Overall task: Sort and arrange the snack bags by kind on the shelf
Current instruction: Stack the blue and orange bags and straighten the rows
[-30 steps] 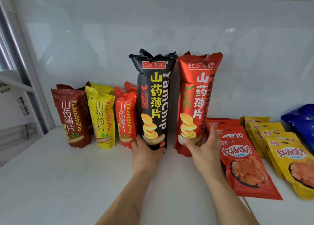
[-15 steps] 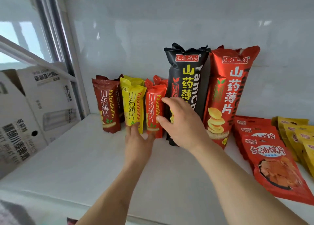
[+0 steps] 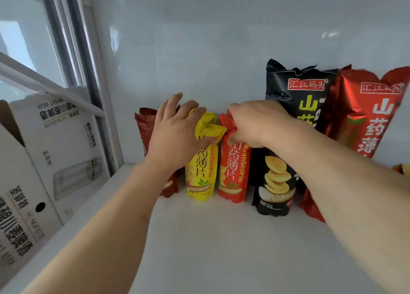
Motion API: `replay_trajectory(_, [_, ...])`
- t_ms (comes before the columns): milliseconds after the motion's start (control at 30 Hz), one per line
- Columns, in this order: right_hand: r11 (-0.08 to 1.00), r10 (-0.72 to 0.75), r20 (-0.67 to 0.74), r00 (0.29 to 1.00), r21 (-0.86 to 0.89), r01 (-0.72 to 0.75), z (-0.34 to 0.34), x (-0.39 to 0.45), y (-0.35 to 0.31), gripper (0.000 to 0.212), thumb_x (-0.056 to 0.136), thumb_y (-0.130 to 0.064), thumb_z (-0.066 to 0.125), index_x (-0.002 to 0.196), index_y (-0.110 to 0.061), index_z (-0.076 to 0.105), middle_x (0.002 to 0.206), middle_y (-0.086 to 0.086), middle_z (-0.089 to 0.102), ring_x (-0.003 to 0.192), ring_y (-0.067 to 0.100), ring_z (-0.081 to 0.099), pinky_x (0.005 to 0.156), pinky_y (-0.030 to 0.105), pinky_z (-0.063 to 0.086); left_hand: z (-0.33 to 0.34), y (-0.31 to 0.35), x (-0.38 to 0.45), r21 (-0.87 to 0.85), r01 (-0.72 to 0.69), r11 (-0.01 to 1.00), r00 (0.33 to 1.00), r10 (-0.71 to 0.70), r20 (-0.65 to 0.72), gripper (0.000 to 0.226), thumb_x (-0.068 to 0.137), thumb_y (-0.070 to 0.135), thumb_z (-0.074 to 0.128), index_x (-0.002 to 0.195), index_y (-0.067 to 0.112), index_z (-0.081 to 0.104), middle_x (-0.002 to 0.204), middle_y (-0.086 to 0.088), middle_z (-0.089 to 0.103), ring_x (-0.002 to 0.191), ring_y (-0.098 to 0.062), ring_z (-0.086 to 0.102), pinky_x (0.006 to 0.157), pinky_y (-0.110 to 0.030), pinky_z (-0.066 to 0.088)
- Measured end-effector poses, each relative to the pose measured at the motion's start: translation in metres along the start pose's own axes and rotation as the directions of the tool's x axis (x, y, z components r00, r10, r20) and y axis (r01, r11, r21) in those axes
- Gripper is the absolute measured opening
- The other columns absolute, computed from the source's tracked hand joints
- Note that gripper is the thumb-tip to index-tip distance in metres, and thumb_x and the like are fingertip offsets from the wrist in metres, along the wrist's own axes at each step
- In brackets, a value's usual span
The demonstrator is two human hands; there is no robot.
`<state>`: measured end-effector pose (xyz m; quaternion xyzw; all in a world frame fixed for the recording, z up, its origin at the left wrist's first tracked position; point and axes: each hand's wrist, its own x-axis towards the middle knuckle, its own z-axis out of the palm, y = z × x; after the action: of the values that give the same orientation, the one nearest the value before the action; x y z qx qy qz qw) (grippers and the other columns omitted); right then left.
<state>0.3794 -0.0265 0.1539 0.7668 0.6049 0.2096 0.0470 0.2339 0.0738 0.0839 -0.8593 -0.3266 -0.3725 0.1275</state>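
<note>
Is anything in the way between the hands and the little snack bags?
No, nothing visible is in the way. The left hand already rests on the top of the small yellow bag, and the right hand pinches the top of the small red bag beside it.

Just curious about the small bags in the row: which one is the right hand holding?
The small red bag, between the small yellow bag and the tall black bag. The right hand pinches its crumpled top; the left hand rests on the yellow one.
</note>
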Motion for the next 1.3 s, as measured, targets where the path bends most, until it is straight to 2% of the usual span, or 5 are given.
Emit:
replay_trajectory(133, [0.999, 0.033, 0.085, 0.996, -0.04, -0.029, -0.003, 0.013, -0.009, 0.047, 0.082, -0.061, 0.066, 0.107, -0.022, 0.057, 0.083, -0.005, 0.053, 0.082, 0.022, 0.057, 0.056, 0.03, 0.036, 0.003, -0.003, 0.015, 0.071, -0.08, 0.994, 0.983, 0.067, 0.171, 0.083, 0.08, 0.071, 0.061, 0.149, 0.031, 0.041, 0.157, 0.011, 0.036, 0.154, -0.023, 0.001, 0.122, -0.044, -0.005])
replay_trajectory(300, [0.998, 0.049, 0.158, 0.986, -0.058, -0.04, -0.004, 0.025, -0.012, 0.042, 0.081, -0.058, 0.069, 0.1, -0.022, 0.057, 0.079, -0.005, 0.051, 0.081, 0.022, 0.057, 0.056, 0.029, 0.035, 0.012, -0.013, 0.011, 0.115, -0.103, 0.988, 0.969, 0.073, 0.237, 0.088, 0.076, 0.072, 0.065, 0.15, 0.032, 0.039, 0.158, 0.011, 0.032, 0.154, -0.026, 0.0, 0.122, -0.048, -0.005])
replay_trajectory(567, [0.998, 0.069, 0.189, 0.98, -0.016, -0.068, 0.007, 0.027, -0.008, 0.048, 0.086, -0.031, 0.071, 0.124, -0.017, 0.046, 0.116, 0.005, 0.061, 0.087, 0.024, 0.051, 0.068, 0.034, 0.044, 0.02, -0.017, 0.006, 0.112, -0.113, 0.987, 0.98, 0.093, 0.174, 0.081, 0.079, 0.065, 0.068, 0.147, 0.029, 0.044, 0.156, 0.007, 0.035, 0.153, -0.029, 0.007, 0.122, -0.051, -0.002])
replay_trajectory(700, [0.999, 0.052, 0.259, 0.965, -0.013, -0.05, 0.005, 0.024, -0.01, 0.056, 0.084, -0.031, 0.075, 0.13, -0.017, 0.046, 0.125, 0.005, 0.059, 0.106, 0.028, 0.059, 0.082, 0.037, 0.052, 0.02, -0.018, 0.007, 0.121, -0.117, 0.986, 0.979, 0.094, 0.182, 0.081, 0.078, 0.065, 0.067, 0.147, 0.03, 0.043, 0.156, 0.009, 0.035, 0.153, -0.028, 0.006, 0.122, -0.052, -0.002])
replay_trajectory(1300, [0.997, 0.079, 0.352, 0.933, -0.014, -0.08, -0.007, 0.012, -0.013, 0.062, 0.088, -0.024, 0.072, 0.138, -0.017, 0.036, 0.121, 0.005, 0.059, 0.101, 0.025, 0.06, 0.089, 0.04, 0.053, 0.015, -0.023, 0.004, 0.133, -0.068, 0.989, 0.975, 0.037, 0.221, 0.081, 0.081, 0.064, 0.065, 0.149, 0.03, 0.037, 0.158, 0.008, 0.028, 0.153, -0.028, 0.005, 0.121, -0.052, -0.002])
